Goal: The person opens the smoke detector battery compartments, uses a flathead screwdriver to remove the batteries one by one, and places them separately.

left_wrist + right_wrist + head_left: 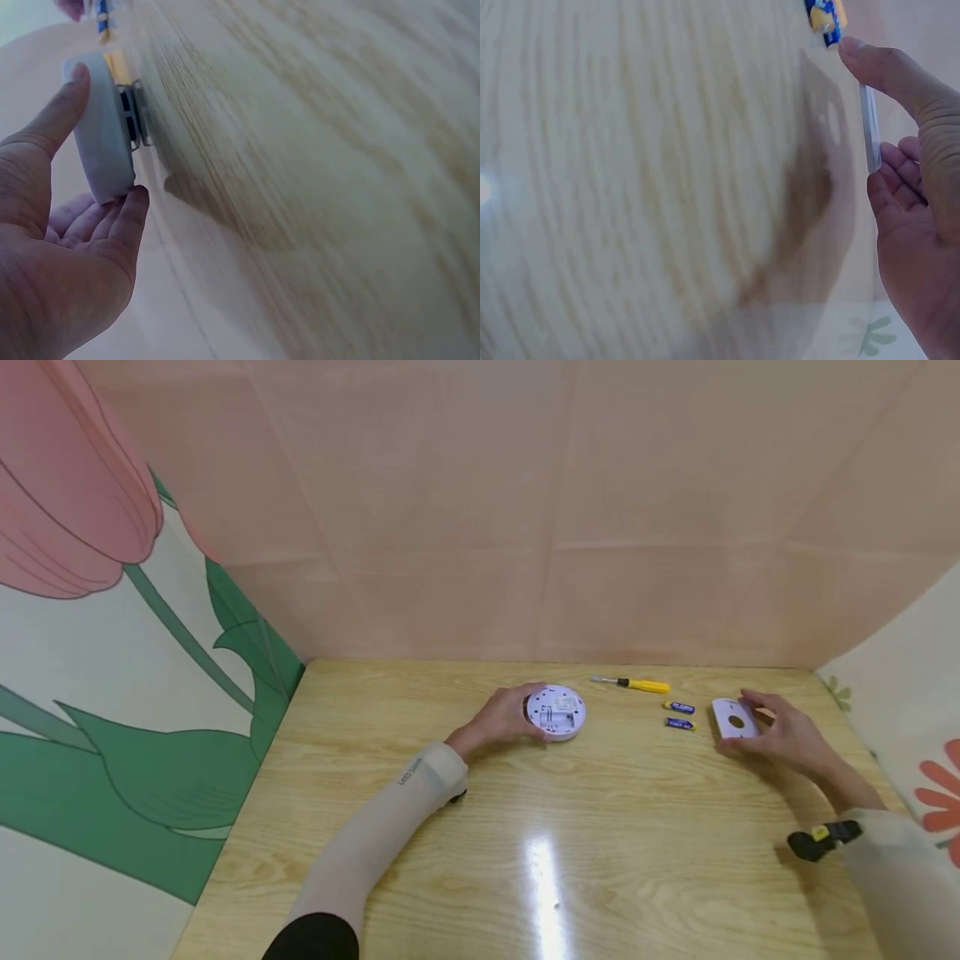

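My left hand [512, 714] grips a round white battery-powered device [542, 708] by its edge, thumb on one side and fingers on the other. Its underside, with a recessed battery compartment and small dark holes, faces up in the head view. The left wrist view shows the device's pale casing [103, 135] edge-on, close to the table. At the right, my right hand [791, 733] holds a thin white plate [724, 713] with a round hole between thumb and fingers. Side-on in the right wrist view, the plate [870, 127] is a narrow strip above its shadow.
Two blue batteries, an upper battery [679, 707] and a lower battery [679, 723], lie between the hands, nearer the right one. Behind them is a yellow-handled screwdriver [637, 684]. The wooden table [480, 827] meets a plain pinkish backdrop [450, 527] at its far edge.
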The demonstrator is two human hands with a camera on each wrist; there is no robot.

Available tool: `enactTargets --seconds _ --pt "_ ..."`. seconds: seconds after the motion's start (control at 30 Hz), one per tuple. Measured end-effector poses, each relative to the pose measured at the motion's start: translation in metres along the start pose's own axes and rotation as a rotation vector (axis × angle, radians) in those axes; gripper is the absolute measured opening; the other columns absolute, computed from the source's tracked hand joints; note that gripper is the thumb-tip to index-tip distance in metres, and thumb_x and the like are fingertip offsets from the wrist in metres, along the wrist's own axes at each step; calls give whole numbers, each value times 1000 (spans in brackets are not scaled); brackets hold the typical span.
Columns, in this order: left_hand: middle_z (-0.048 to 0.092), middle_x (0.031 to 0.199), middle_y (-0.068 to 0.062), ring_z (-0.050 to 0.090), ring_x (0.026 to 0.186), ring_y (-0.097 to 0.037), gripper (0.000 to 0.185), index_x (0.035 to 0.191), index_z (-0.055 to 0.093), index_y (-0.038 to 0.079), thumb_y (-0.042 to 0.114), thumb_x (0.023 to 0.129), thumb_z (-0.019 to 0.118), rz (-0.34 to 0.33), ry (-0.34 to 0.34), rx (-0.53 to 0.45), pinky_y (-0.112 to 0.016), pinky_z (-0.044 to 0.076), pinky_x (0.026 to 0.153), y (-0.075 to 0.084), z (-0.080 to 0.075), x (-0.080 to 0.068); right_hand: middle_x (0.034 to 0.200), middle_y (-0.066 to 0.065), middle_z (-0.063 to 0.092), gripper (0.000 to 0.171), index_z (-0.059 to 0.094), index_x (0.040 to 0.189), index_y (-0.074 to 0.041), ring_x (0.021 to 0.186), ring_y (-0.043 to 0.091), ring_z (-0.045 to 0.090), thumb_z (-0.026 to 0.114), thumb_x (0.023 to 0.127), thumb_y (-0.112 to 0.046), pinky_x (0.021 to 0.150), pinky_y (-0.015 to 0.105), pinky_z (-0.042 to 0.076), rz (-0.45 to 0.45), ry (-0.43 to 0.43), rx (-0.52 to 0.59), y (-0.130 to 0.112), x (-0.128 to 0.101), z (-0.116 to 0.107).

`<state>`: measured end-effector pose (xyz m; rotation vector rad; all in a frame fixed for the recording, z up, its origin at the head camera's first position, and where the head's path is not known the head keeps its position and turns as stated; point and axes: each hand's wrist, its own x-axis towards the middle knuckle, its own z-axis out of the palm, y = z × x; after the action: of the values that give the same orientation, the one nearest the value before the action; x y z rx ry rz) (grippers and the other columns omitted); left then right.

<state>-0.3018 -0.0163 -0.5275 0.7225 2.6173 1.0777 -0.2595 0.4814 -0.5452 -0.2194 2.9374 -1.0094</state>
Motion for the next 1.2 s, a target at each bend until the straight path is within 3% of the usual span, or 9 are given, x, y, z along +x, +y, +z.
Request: enactTargets --seconds 0.27,0.83,1.2 --pt "53 160 -8 50 147 -22 107 160 46 9 33 71 101 5 14 31 -31 39 122 0 2 2 150 37 48 106 38 157 9 131 62 49 98 77 -27 82 -7 33 -72 5 -12 -22 5 -2" --pt "49 162 -9 45 151 -24 108 162 43 7 31 74 100 -22 14 -1 -33 35 125 2 1 -1 147 33 51 101 45 153 9 131 57 51 100 73 -18 92 -5 33 -199 -32 40 -77 19 15" --pt "49 162 -10 46 150 -24 109 162 43 7 33 73 100 -15 11 8 -33 36 125 0 1 0 138 30 57 101 51 147 13 124 56 58 103 63 -7 99 2 41 -379 -7 119 -111 34 34"
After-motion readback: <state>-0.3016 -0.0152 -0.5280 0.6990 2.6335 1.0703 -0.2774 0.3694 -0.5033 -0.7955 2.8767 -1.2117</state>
